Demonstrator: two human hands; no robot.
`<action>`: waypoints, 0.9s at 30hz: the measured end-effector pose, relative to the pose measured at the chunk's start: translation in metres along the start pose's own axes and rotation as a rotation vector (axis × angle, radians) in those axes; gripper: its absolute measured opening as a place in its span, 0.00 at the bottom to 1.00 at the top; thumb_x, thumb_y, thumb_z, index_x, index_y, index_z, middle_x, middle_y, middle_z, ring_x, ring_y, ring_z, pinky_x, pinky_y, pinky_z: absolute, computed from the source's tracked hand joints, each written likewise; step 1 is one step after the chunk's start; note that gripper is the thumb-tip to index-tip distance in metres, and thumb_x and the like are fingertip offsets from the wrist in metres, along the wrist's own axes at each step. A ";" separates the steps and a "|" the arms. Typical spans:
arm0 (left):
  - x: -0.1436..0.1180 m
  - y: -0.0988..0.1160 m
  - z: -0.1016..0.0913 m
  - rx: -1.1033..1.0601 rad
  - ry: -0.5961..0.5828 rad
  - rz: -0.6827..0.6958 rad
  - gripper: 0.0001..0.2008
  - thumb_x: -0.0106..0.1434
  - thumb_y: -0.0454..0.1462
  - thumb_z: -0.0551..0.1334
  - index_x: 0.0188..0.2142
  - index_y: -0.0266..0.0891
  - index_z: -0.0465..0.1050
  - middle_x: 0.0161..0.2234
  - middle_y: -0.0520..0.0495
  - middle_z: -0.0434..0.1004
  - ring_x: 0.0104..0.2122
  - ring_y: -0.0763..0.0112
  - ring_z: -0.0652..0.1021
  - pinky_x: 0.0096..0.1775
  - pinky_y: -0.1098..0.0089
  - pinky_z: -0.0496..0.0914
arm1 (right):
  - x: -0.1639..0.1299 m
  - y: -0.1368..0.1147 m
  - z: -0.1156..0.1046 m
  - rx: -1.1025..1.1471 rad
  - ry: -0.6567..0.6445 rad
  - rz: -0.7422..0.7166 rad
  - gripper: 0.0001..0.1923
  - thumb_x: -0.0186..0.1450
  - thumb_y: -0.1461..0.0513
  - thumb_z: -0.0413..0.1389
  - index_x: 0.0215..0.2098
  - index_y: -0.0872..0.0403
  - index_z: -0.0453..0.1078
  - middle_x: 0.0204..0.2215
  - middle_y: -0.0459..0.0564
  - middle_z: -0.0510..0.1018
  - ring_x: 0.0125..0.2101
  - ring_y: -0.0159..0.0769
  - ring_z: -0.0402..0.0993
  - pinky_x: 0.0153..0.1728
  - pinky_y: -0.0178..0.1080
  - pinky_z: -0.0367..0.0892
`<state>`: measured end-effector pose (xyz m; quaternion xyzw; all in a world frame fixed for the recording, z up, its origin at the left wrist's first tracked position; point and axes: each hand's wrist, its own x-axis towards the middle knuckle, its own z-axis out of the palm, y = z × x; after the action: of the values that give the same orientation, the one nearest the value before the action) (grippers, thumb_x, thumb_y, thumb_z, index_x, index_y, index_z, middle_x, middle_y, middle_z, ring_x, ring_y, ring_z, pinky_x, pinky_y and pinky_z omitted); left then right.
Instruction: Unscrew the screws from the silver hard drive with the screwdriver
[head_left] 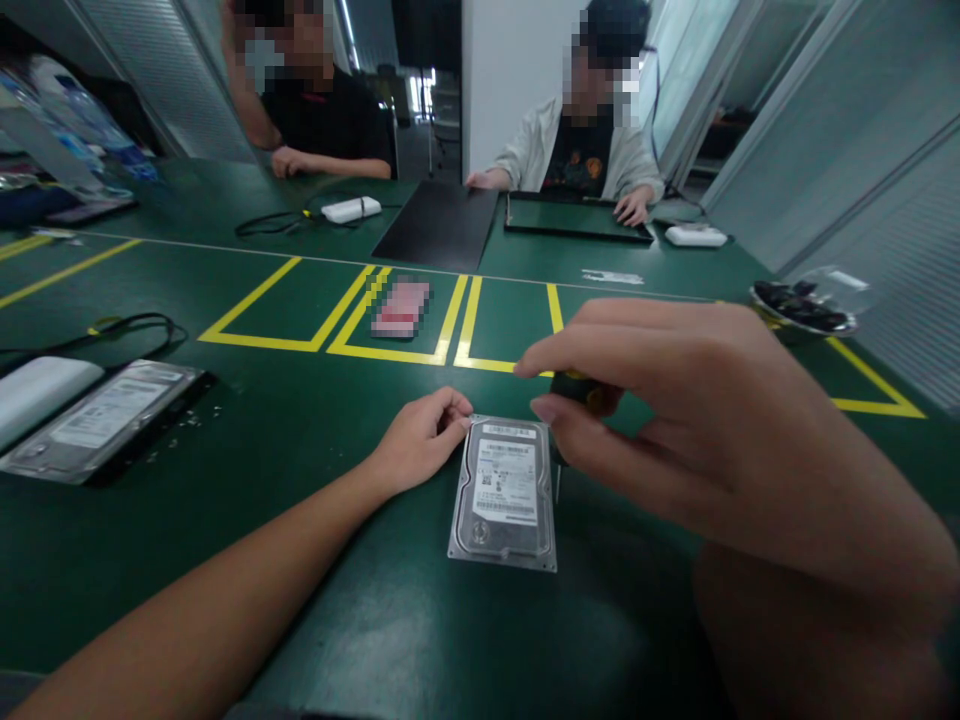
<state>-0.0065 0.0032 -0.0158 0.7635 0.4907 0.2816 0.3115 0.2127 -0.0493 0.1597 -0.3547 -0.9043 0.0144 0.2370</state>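
Note:
A silver hard drive (480, 545) with a white printed label lies on the green table in front of me, its long side pointing away. My left hand (424, 435) rests on the table, with curled thumb and fingers closed at the drive's far left corner. Above the drive's right side, my right hand (660, 400) pinches the black and yellow handle of a screwdriver (574, 390) between thumb and fingers. Its thin shaft points down beside the drive's right edge; whether the tip touches anything cannot be made out.
At left, a second hard drive (112, 405) lies beside a white box-shaped device (45, 390) and small loose bits. Yellow tape (390, 355) marks rectangles around a pink blurred item (403, 308). A bowl of dark pieces (802, 305) stands right. Two people sit opposite, one touching a black frame (577, 233).

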 end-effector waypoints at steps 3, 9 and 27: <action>0.000 -0.001 0.000 0.013 0.004 0.006 0.07 0.65 0.38 0.57 0.39 0.38 0.70 0.31 0.52 0.74 0.31 0.70 0.73 0.35 0.69 0.65 | -0.004 -0.005 -0.006 -0.060 0.095 0.036 0.06 0.65 0.60 0.55 0.34 0.51 0.74 0.27 0.47 0.73 0.25 0.34 0.65 0.25 0.42 0.55; 0.000 0.001 -0.001 0.017 -0.003 -0.011 0.10 0.65 0.38 0.57 0.43 0.38 0.72 0.31 0.50 0.76 0.31 0.69 0.75 0.35 0.68 0.67 | -0.017 -0.015 -0.010 -0.276 0.219 0.110 0.06 0.66 0.59 0.54 0.39 0.48 0.72 0.32 0.50 0.75 0.27 0.38 0.67 0.25 0.44 0.53; -0.001 0.005 0.000 -0.009 -0.021 -0.007 0.09 0.65 0.37 0.57 0.41 0.38 0.75 0.35 0.50 0.79 0.34 0.69 0.77 0.38 0.68 0.69 | -0.080 0.013 0.066 -0.661 -0.074 0.280 0.03 0.68 0.64 0.54 0.38 0.55 0.68 0.34 0.51 0.71 0.28 0.37 0.68 0.28 0.38 0.60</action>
<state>-0.0038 0.0004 -0.0125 0.7634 0.4887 0.2745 0.3210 0.2436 -0.0822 0.0653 -0.5317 -0.8109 -0.2335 0.0722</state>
